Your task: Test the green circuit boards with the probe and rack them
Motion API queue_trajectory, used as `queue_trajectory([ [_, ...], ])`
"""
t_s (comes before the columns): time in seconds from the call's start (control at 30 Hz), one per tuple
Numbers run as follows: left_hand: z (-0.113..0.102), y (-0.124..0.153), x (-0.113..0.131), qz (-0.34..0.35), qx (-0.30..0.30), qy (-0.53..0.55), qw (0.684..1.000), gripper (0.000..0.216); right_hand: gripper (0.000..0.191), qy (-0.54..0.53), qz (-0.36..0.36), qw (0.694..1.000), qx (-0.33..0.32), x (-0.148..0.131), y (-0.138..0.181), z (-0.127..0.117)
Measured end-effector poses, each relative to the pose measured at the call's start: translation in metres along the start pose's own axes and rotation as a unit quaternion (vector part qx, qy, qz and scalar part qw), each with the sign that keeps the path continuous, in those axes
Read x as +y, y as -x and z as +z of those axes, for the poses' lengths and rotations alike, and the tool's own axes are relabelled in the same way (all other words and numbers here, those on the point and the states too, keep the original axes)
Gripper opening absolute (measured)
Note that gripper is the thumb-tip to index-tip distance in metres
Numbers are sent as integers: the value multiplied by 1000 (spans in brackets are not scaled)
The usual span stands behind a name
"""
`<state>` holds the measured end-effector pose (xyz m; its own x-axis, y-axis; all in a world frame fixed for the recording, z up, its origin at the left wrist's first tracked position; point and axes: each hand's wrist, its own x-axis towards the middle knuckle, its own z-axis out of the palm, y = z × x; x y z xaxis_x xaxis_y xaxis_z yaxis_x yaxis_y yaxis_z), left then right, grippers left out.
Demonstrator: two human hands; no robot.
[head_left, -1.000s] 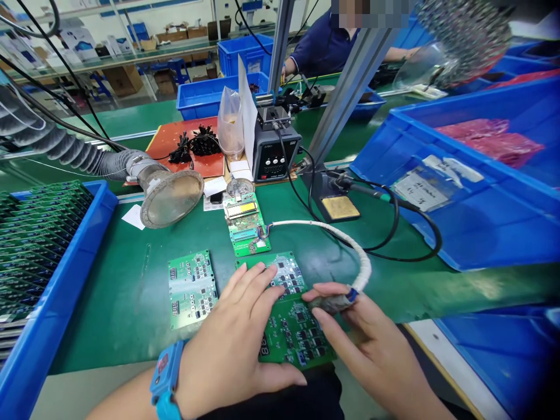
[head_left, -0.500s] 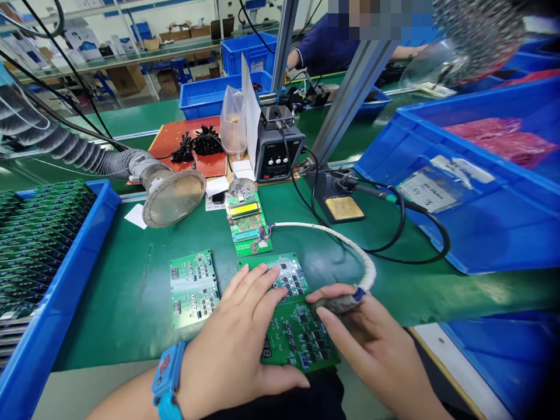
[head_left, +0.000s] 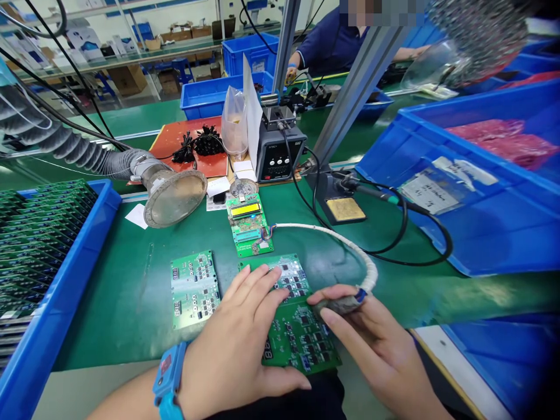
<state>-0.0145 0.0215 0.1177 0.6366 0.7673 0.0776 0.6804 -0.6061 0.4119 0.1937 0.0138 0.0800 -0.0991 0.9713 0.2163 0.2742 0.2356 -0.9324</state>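
My left hand [head_left: 238,344] lies flat, fingers spread, on a green circuit board [head_left: 301,341] at the table's near edge, holding it down. My right hand [head_left: 371,344] grips a grey taped probe plug [head_left: 339,304] at the end of a white wrapped cable [head_left: 350,245], pressed against the board's right edge. The cable runs back to a small green tester board with a lit yellow display [head_left: 248,224]. A second circuit board [head_left: 286,273] lies just behind the held one, and a third [head_left: 194,289] lies to the left.
A blue bin of stacked circuit boards [head_left: 39,256] stands at left, large blue bins [head_left: 472,192] at right. A fume extraction hose with funnel [head_left: 170,195], a soldering station [head_left: 280,151] and an iron holder [head_left: 341,201] stand behind. Another person in blue [head_left: 332,44] works at the far side.
Hardly anything has moved: both hands keep their hold on the board and plug. The view has shifted slightly.
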Motion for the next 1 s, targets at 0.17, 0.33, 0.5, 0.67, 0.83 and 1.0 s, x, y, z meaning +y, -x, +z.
queue_trajectory([
  [0.17, 0, 0, 0, 1, 3, -2, 1000, 87, 19, -7, -3, 1000, 2, -1, -2, 1],
  [0.33, -1, 0, 1, -4, -3, -1, 1000, 87, 20, -11, -2, 1000, 2, 1, -2, 1],
  [0.5, -1, 1, 2, -3, -4, -3, 1000, 86, 19, -9, -1, 1000, 2, 0, 0, -1],
  [0.67, -1, 1, 1, -3, -5, -5, 1000, 87, 19, -11, 4, 1000, 0, 3, 0, 0],
  [0.83, -1, 0, 1, -4, -4, -5, 1000, 88, 19, -7, -1, 1000, 4, 2, -1, 1],
  [1.0, -1, 1, 1, -4, -3, -2, 1000, 86, 14, 0, 1, 1000, 7, 1, 0, 1],
])
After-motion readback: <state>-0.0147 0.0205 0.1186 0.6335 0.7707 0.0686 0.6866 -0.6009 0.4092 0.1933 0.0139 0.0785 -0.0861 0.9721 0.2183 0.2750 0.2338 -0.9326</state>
